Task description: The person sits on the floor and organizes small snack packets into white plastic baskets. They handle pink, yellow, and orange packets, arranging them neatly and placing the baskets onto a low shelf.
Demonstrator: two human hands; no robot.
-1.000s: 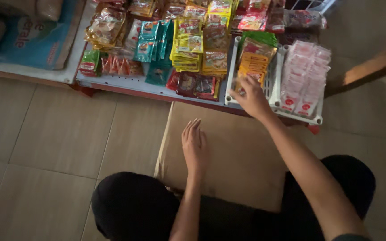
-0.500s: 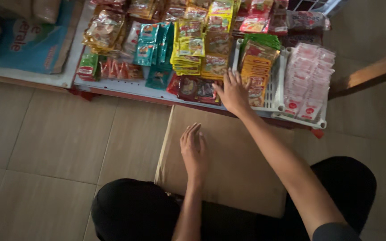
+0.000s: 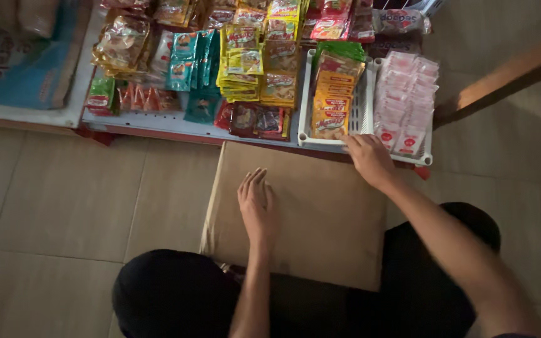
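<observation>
Tiled floor, low shelf [image 3: 158, 122] — right hand [image 3: 369, 159] drawn back to basket rim [image 3: 358, 143] (fingers curled); left hand [image 3: 257, 203] flat.

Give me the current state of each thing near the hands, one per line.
Flat brown cardboard box: closed, lying on the floor before the shelf.
White slotted plastic basket: upright, filled with orange and pink snack packets.
Left hand: open, palm flat on the box top.
Right hand: at the basket's front rim; grip on it unclear.

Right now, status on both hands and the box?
Left hand flat on cardboard box, open. Right hand at white basket front rim, grip unclear. Nothing blocking.
</observation>
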